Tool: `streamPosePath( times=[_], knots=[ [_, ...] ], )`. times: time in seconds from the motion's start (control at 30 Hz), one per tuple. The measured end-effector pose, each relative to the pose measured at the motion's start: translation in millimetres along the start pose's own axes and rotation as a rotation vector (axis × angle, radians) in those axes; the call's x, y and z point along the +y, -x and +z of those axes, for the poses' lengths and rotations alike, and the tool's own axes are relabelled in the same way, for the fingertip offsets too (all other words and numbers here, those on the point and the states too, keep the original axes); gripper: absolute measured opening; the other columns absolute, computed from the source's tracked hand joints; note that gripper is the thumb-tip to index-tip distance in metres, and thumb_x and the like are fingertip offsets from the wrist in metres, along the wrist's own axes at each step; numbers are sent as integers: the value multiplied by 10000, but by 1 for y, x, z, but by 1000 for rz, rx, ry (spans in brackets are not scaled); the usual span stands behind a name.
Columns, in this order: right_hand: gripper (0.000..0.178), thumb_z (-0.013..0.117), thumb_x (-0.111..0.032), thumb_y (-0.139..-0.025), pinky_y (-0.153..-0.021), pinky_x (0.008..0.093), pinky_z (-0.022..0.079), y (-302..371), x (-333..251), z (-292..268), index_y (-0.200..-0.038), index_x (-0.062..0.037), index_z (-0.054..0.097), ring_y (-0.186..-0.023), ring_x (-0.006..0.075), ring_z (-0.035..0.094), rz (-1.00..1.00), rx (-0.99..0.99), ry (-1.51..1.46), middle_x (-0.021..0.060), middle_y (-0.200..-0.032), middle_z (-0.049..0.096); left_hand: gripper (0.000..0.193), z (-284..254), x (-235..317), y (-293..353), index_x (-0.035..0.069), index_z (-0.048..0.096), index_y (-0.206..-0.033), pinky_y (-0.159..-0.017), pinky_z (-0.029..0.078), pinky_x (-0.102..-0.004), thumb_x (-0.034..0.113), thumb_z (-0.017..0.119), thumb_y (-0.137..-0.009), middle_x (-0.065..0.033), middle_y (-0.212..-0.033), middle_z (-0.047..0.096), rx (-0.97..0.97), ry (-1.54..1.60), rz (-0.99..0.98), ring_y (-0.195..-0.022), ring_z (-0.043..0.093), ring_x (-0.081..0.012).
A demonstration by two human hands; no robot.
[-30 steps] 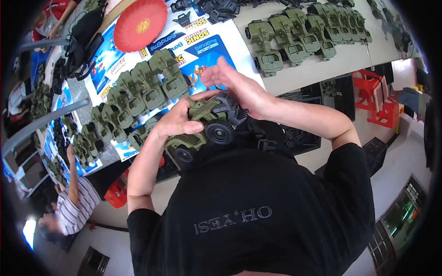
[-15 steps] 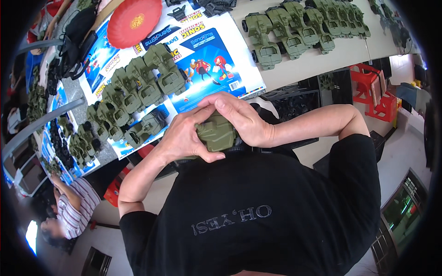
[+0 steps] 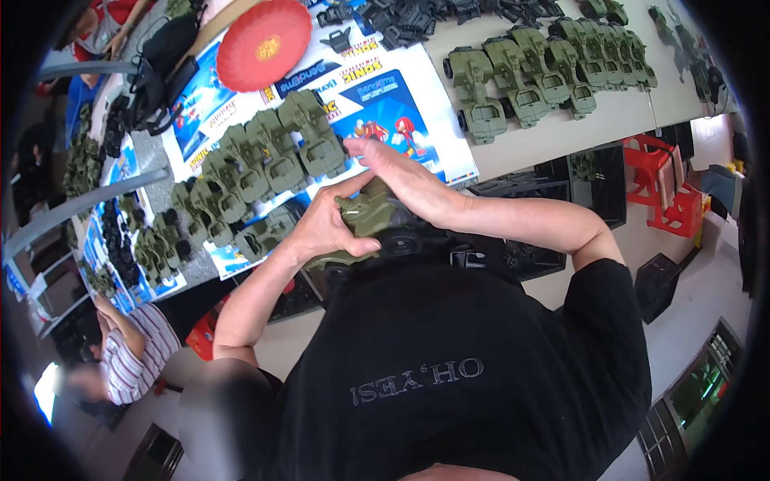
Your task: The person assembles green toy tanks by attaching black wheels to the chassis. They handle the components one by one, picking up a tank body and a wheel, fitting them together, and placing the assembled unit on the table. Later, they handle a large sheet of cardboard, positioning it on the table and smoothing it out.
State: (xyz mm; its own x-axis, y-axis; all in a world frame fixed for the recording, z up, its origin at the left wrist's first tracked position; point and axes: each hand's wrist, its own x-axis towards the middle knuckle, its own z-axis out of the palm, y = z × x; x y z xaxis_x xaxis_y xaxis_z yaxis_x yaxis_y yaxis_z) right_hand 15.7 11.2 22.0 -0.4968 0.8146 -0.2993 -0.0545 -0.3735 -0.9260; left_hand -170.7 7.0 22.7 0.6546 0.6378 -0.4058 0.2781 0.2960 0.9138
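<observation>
Close in front of my chest is a green toy vehicle (image 3: 370,210), tilted, with a black wheel (image 3: 401,242) showing on its near side. My left hand (image 3: 327,224) is closed around its left end, the thumb along the near side and the fingers over the far side. My right hand (image 3: 413,186) lies across the toy's right and far side with its fingers stretched straight past it. The palm seems to press against the toy, and its underside is hidden from me. Just beyond my hands, similar green vehicle bodies (image 3: 269,148) stand in a row on printed sheets.
More green vehicle bodies (image 3: 525,72) line the table on the right. A red scalloped plate (image 3: 265,46) and black plastic parts (image 3: 397,24) sit farther back. Dark crates (image 3: 597,184) and red stools (image 3: 662,188) are at the right. A person in a striped shirt (image 3: 144,353) works at the left.
The toy has turned, bringing its black wheel into sight. My right fingers have straightened and moved apart from my left fingers. The whole scene has shifted slightly right and down in the view.
</observation>
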Motion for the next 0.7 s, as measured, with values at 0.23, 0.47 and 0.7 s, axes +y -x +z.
streamPosePath(
  times=[0.23, 0.47, 0.7],
  knots=[
    [683, 288, -574, -930, -1028, 388, 284, -17, -44, -31, -1322, -28, 409, -1235, 214, 380, 36, -46, -395, 111, -1319, 433, 1064, -27, -27, -25, -6, 361, -1331, -809, 513, -412, 685, 688, -591, -165, -1258, 478, -194, 700, 147, -1084, 543, -273],
    [664, 260, -564, -943, -914, 309, 390, -29, -51, -28, -1246, -22, 494, -1117, 205, 485, -118, -115, -116, 129, -1202, 523, 1027, -14, -54, -52, 50, 342, -1334, -673, 570, -471, 789, 520, -643, -182, -1207, 493, -97, 1246, 327, -953, 598, -333],
    [641, 685, -365, -764, -1012, 363, 340, -17, -60, -28, -1272, -42, 463, -1203, 252, 437, -434, -154, 370, 134, -1257, 491, 1015, 1, -47, -50, 54, 367, -1319, -628, 572, -435, 823, 437, -659, -169, -1150, 535, -154, 1340, 362, -844, 628, -341]
  ],
)
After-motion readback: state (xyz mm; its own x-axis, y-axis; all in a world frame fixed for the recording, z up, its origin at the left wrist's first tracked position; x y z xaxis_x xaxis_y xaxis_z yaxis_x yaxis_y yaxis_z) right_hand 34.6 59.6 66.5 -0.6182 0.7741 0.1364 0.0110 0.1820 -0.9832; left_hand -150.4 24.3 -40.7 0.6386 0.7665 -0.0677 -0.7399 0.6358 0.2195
